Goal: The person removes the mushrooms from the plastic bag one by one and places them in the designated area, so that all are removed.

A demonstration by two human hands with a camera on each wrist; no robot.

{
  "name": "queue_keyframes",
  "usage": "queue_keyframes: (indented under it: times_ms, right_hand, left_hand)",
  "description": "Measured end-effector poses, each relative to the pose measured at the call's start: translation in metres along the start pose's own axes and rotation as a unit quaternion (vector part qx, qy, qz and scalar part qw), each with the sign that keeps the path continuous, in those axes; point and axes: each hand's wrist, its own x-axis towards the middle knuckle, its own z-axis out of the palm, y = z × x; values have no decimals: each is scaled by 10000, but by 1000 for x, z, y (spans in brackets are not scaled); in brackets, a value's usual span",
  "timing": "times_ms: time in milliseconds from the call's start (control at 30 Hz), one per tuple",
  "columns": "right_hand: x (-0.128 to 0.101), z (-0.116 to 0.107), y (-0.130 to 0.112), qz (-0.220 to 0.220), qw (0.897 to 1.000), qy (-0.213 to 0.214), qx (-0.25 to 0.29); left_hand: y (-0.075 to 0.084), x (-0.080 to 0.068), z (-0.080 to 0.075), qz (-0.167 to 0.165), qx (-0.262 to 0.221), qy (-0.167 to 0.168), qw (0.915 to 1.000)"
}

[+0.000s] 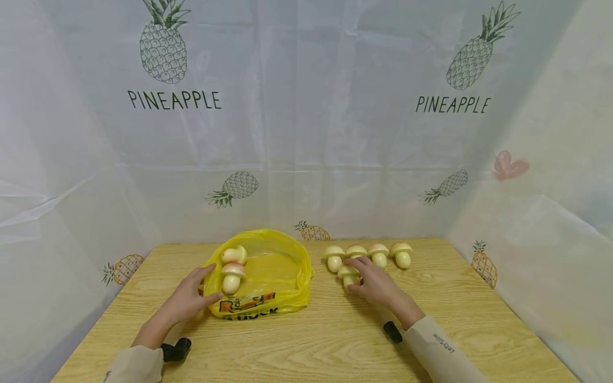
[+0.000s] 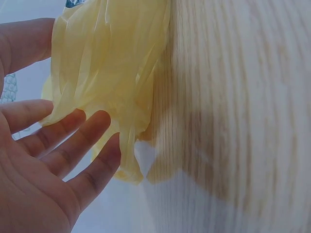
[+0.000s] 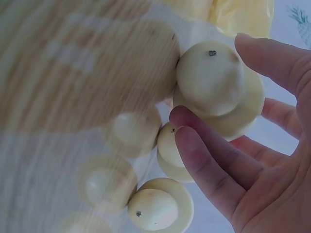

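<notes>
A yellow plastic bag (image 1: 268, 274) lies open on the wooden table (image 1: 335, 340), with two cream toy mushrooms (image 1: 232, 277) inside near its left edge. My left hand (image 1: 209, 284) rests against that edge with fairly straight fingers; in the left wrist view the fingers (image 2: 73, 141) touch the bag's thin film (image 2: 112, 63). To the right of the bag, my right hand (image 1: 355, 276) covers one mushroom (image 1: 346, 272). In the right wrist view my thumb and curled fingers (image 3: 209, 145) close round that mushroom (image 3: 214, 77).
Several more mushrooms (image 1: 379, 254) stand in a row just behind my right hand, seen blurred in the right wrist view (image 3: 155, 208). A white pineapple-print curtain (image 1: 306, 133) encloses the table at the back and both sides.
</notes>
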Motion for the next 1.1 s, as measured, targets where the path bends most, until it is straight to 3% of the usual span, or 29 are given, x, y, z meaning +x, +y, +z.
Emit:
queue_keyframes:
  times_ms: [500,767,1100]
  right_hand:
    - [0,-7,-5,-45,9987,313,-402]
    - [-2,-9,-11,-403,9957,774,-312]
    - [9,-3,-47,-1168,9886,924,-223]
  left_hand:
    - [-2,-2,2,8,-68,81,9999]
    - [-2,1,3,93,77,91,9999]
    - [-1,-1,0,19,100,119,9999]
